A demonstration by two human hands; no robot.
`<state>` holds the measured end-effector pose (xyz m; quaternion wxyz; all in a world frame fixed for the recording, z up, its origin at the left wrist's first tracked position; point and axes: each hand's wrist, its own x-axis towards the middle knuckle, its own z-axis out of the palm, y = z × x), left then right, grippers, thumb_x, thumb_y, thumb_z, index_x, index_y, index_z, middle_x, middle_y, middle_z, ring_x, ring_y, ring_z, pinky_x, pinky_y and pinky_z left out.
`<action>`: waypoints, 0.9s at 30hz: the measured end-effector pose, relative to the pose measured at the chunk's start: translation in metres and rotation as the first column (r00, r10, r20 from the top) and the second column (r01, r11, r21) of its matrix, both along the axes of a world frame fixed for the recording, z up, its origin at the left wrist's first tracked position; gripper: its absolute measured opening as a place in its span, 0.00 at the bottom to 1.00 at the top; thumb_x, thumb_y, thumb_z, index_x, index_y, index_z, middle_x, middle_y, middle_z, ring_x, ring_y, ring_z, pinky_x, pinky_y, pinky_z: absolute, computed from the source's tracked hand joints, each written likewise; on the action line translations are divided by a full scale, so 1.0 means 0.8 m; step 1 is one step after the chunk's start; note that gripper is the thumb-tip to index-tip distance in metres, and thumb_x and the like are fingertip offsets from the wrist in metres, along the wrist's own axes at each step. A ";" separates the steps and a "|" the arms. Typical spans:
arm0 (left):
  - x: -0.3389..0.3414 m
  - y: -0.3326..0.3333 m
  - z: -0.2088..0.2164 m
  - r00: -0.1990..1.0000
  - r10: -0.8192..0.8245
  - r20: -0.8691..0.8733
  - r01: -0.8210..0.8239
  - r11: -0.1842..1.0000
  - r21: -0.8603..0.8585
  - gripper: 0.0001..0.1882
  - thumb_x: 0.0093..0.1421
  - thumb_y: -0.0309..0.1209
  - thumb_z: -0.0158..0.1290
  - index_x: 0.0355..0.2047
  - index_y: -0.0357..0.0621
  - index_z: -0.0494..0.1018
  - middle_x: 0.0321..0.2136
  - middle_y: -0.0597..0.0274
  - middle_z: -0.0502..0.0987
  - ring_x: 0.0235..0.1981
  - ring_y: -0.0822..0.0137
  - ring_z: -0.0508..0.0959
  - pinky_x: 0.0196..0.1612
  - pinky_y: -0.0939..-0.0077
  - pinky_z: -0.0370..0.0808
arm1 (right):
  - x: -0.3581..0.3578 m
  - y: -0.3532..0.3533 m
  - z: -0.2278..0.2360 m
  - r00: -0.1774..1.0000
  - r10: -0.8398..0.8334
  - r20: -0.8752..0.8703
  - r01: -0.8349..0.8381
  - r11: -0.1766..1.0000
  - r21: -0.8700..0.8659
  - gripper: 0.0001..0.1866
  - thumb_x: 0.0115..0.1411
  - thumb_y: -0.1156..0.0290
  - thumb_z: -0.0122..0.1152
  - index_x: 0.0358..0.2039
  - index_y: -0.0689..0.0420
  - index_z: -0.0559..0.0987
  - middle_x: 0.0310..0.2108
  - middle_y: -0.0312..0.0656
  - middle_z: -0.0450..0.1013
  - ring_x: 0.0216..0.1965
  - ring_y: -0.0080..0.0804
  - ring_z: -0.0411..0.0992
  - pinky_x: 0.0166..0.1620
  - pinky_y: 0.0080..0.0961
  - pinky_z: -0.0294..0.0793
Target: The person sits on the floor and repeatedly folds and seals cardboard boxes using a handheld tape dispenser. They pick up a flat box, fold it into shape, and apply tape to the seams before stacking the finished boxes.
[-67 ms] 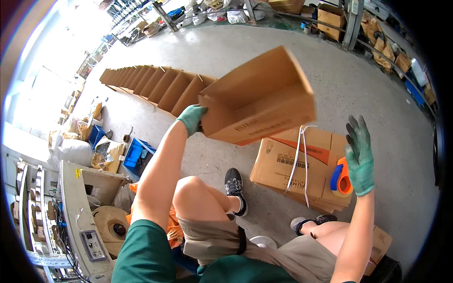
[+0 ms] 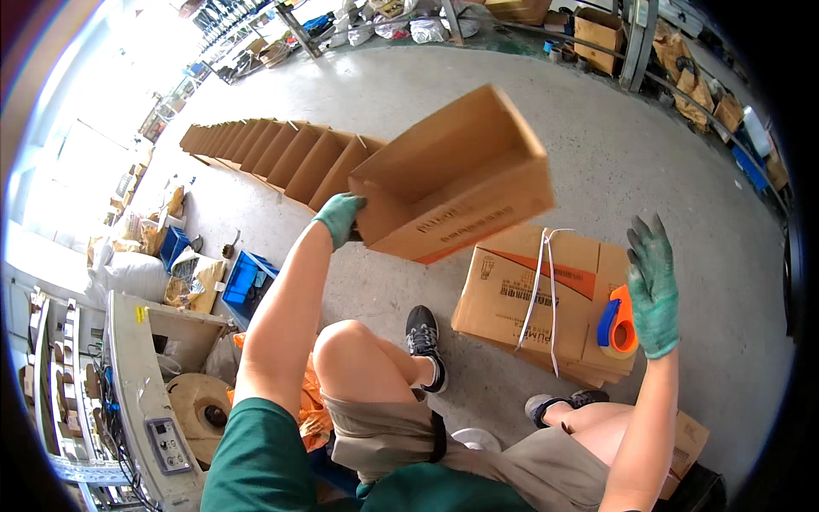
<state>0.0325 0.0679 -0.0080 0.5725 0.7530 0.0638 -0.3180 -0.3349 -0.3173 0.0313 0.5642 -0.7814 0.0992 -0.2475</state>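
Note:
Both my hands wear green gloves. My left hand [image 2: 340,219] grips the near left edge of an open cardboard box [image 2: 465,209], which hangs tilted above the floor with its hollow inside facing up. Some of those fingers are hidden behind the box wall. Raised on the right, my right hand [image 2: 653,290] holds nothing, its fingers stretched upward. Just beside it, an orange and blue tape dispenser [image 2: 624,322] rests on a stack of flattened cartons [image 2: 503,294]. A loose white strap [image 2: 553,299] lies across the stack.
A long row of open cardboard boxes [image 2: 320,166] runs over the floor toward the far left. Blue bins [image 2: 247,286] and a machine cabinet [image 2: 141,384] stand at the left. Metal racking [image 2: 636,47] with cartons lines the far side. Another carton [image 2: 685,444] sits at the lower right.
The box in my left hand has shifted a little to the left, with the hand. My right hand has moved slightly down, still raised.

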 end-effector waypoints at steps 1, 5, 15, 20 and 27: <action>0.010 0.004 -0.011 0.998 0.064 -0.002 -0.064 0.995 0.073 0.15 0.67 0.32 0.47 0.51 0.42 0.73 0.44 0.52 0.80 0.41 0.54 0.82 0.44 0.51 0.82 | -0.007 -0.008 -0.004 1.000 -0.019 -0.014 0.019 1.000 -0.019 0.35 0.69 0.74 0.52 0.73 0.52 0.52 0.68 0.44 0.61 0.68 0.35 0.60 0.68 0.32 0.59; 0.043 0.068 -0.144 0.916 0.369 -0.158 -0.390 0.913 -0.125 0.14 0.69 0.34 0.46 0.49 0.41 0.73 0.43 0.51 0.80 0.41 0.50 0.81 0.45 0.50 0.81 | -0.016 -0.004 -0.024 0.989 -0.028 -0.148 0.022 0.999 -0.045 0.33 0.70 0.64 0.54 0.72 0.52 0.56 0.64 0.46 0.67 0.65 0.36 0.64 0.66 0.33 0.63; -0.030 -0.002 -0.234 0.479 -0.432 0.764 -0.192 0.798 0.572 0.35 0.49 0.17 0.54 0.60 0.53 0.69 0.63 0.47 0.62 0.62 0.44 0.66 0.64 0.57 0.67 | -0.038 -0.018 -0.048 0.918 -0.031 -0.395 0.008 0.998 -0.060 0.30 0.69 0.68 0.55 0.69 0.56 0.61 0.60 0.47 0.72 0.62 0.35 0.68 0.65 0.34 0.64; 0.007 -0.093 -0.207 0.533 -0.698 0.479 0.021 0.577 0.817 0.32 0.61 0.36 0.57 0.66 0.69 0.64 0.72 0.50 0.50 0.69 0.43 0.58 0.66 0.54 0.65 | -0.030 -0.021 -0.068 0.885 -0.044 -0.464 0.013 0.998 -0.069 0.27 0.67 0.71 0.55 0.66 0.58 0.65 0.58 0.48 0.73 0.60 0.36 0.70 0.64 0.34 0.66; 0.080 -0.112 -0.241 0.621 -0.773 -0.127 0.367 0.144 0.919 0.32 0.63 0.23 0.44 0.67 0.64 0.63 0.52 0.53 0.79 0.51 0.52 0.80 0.54 0.58 0.77 | -0.003 -0.021 -0.076 0.775 -0.097 -0.625 -0.053 0.975 -0.216 0.25 0.63 0.72 0.57 0.62 0.57 0.71 0.56 0.51 0.74 0.58 0.45 0.73 0.61 0.35 0.69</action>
